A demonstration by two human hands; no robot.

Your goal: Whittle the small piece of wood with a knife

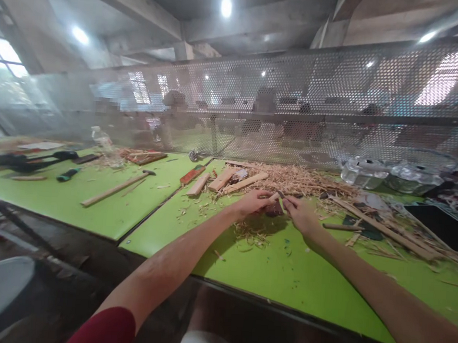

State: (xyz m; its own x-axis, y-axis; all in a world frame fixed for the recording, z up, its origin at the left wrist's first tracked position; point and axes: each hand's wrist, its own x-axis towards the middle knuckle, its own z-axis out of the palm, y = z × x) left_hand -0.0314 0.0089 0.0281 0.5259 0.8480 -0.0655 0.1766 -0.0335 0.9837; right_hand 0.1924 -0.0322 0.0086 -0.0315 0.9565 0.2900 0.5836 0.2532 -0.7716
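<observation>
My left hand (253, 202) is closed on a small piece of pale wood (275, 197), above the green table (285, 264). My right hand (297, 212) is closed round a small tool whose dark, curved end (280, 194) touches or nearly touches the wood. Its handle is mostly hidden by my fingers. Under the hands sits a dark reddish-brown object (274, 209), partly covered. Curled wood shavings (253, 233) lie just below them on the table.
A large heap of shavings (302, 179) and wood blocks (221, 179) lie behind the hands. Long sticks (385, 227) and a black-screened tablet (440, 225) are at right. A hammer (114, 188) and clear bottle (107, 146) stand out left. A perforated screen (236, 120) runs behind.
</observation>
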